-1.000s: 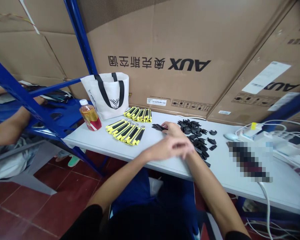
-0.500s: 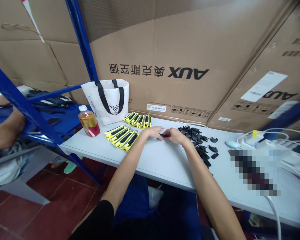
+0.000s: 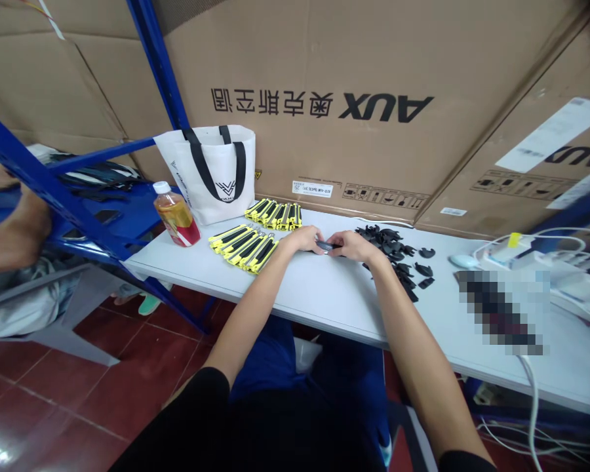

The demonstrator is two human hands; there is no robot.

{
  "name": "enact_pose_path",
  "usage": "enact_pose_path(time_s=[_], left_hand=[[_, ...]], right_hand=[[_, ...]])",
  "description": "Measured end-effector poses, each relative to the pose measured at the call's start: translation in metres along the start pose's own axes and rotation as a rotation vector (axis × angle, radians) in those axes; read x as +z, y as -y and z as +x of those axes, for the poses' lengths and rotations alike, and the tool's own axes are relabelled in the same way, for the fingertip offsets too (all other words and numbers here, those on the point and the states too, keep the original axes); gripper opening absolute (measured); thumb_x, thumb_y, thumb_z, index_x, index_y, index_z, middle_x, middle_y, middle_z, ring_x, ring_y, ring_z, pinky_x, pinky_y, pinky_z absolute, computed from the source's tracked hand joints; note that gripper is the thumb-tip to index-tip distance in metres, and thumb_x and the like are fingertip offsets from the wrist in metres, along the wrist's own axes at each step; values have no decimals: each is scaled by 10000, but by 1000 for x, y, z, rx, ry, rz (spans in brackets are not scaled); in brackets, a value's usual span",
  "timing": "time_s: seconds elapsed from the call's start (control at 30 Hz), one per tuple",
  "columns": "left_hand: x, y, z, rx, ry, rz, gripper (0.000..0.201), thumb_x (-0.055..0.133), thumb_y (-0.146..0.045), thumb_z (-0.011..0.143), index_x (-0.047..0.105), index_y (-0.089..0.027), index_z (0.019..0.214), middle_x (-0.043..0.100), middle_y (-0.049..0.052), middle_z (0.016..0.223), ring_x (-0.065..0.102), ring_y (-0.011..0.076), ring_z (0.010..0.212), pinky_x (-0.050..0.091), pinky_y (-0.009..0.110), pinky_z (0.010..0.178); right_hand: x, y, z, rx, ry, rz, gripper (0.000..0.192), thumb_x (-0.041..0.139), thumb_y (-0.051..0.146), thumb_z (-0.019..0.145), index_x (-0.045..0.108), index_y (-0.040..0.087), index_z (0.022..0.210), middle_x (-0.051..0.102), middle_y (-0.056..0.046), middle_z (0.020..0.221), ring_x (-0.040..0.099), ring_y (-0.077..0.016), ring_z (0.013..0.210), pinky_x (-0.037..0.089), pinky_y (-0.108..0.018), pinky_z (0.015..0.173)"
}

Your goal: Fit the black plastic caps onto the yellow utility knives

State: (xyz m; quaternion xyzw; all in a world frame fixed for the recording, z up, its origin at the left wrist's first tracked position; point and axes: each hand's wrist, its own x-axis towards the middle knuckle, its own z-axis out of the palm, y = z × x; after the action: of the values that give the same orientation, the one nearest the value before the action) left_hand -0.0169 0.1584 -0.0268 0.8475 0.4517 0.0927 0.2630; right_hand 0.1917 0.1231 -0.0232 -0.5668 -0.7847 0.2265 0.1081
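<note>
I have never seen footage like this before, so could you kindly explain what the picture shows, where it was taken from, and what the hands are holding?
The picture comes from a camera worn on a person's head, looking forward and down at their own bare hands. The left hand and right hand meet over a white table and together pinch a small dark part. To the left lie rows of yellow-and-black utility knives, a drink bottle and a white tote bag. To the right sits a pile of black plastic pieces and white cables. Cardboard boxes stand behind.
</note>
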Motion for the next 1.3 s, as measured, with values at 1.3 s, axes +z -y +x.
enact_pose_path(time_s=[1.3], left_hand=[[-7,6,-11,-20,74,19,489,889,-352,738,730,-198,1174,747,35,1176,712,186,1002,511,214,813]], right_hand=[[3,-11,-2,-78,-33,-50,487,852,475,711,789,203,1111,729,-71,981,637,-242,909,495,-313,845]])
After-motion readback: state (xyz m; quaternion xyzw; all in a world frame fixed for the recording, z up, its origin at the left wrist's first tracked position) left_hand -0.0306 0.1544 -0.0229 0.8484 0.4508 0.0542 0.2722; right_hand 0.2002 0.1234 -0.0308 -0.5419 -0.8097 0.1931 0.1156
